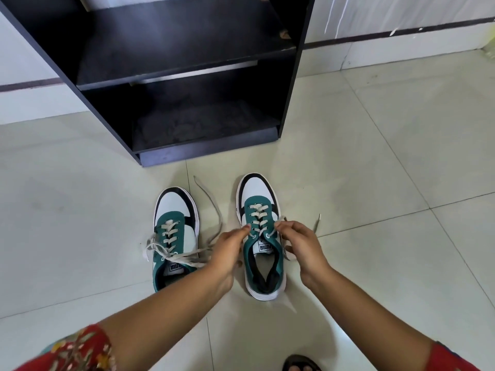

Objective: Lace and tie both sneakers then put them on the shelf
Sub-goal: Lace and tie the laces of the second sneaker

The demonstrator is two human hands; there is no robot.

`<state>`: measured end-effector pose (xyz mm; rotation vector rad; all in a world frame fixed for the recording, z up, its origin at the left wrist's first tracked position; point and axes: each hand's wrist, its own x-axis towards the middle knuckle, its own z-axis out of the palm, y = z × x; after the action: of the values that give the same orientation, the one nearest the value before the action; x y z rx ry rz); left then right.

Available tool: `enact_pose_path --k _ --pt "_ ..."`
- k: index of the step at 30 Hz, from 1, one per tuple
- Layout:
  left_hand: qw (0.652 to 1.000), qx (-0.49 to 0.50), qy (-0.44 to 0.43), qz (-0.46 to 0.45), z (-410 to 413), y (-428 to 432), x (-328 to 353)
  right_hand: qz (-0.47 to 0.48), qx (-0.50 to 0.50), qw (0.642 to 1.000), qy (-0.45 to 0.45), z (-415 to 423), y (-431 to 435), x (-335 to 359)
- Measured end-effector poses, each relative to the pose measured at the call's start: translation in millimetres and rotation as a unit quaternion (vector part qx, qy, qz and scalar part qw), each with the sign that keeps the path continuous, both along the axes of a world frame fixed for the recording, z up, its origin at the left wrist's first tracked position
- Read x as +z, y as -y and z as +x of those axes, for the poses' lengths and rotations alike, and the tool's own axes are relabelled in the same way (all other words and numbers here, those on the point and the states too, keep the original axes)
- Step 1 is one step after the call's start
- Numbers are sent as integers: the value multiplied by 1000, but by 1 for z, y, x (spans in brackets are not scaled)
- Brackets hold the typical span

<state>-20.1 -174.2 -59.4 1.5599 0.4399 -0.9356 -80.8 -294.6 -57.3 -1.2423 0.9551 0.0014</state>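
Two green, white and black sneakers stand side by side on the tiled floor, toes toward the shelf. The left sneaker (175, 236) is laced, with loose lace ends spread over its tongue and to its left. The right sneaker (261, 236) is laced nearly to the top. My left hand (230, 250) pinches the left lace end at its top eyelets; that lace trails up and left across the floor. My right hand (297, 243) pinches the right lace end, whose tip (318, 220) sticks out to the right.
A black open shelf unit (187, 76) stands on the floor just beyond the sneakers, with two bare boards. Pale floor tiles surround the shoes. A foot in a dark sandal (300, 364) shows at the bottom edge.
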Motion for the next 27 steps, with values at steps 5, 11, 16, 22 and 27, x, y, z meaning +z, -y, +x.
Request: enact_pose_path --k 5,11,16,22,27 --pt "978 124 165 10 3 15 -6 12 -12 999 30 6 -6 2" --pt "982 102 157 -30 0 12 -6 85 -11 996 24 1 4 -12" --pt "986 76 142 -40 2 4 -12 84 -18 996 -4 1 5 -25" --pt "954 -64 267 -119 16 -1 -4 -110 156 981 39 13 11 1" --pt "850 -277 428 -131 28 -8 -4 -320 281 904 38 17 6 21"
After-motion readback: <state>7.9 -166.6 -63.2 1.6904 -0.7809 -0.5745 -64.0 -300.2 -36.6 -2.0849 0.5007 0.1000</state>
